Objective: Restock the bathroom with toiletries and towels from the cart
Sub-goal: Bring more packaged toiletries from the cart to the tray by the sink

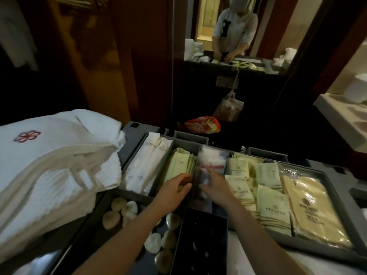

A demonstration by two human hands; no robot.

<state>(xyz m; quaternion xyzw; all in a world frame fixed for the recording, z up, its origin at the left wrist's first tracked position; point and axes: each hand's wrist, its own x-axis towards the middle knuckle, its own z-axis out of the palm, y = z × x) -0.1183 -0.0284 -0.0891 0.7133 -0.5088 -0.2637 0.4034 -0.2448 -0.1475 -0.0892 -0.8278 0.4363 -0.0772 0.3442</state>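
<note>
At the far left, a stack of folded white towels [51, 167] sits on the cart, and the top one carries a red flower emblem [27, 136]. Just right of it begins the grey cart tray [335, 187], split into compartments. Its leftmost far compartment holds long white sachets [146, 167]. Nearer to you, a dark compartment holds small round pale items [119, 212].

Your left hand [175, 188] reaches in from the near side. Its fingers are curled at the near ends of the pale green packets [179, 162] in the next compartment. You cannot tell whether they pinch a packet or only touch the stack.

Your right hand [216, 185] is just beside it, across a divider, over the middle compartment of clear plastic packets [212, 160]. It is blurred, with one finger pointing far, so you cannot tell whether it holds anything.

Right of the hands lie rows of cream packets [266, 197] with printed logos, then large yellow film-wrapped packs [313, 207] at the tray's right end.

Beyond the tray a red-orange bag [200, 125] rests in the dark, with a clear bag [229, 111] hanging above it. A mirror [278, 26] on the far wall reflects you bent over the cart. At the far right stands a pale bathroom worktop [337, 114].
</note>
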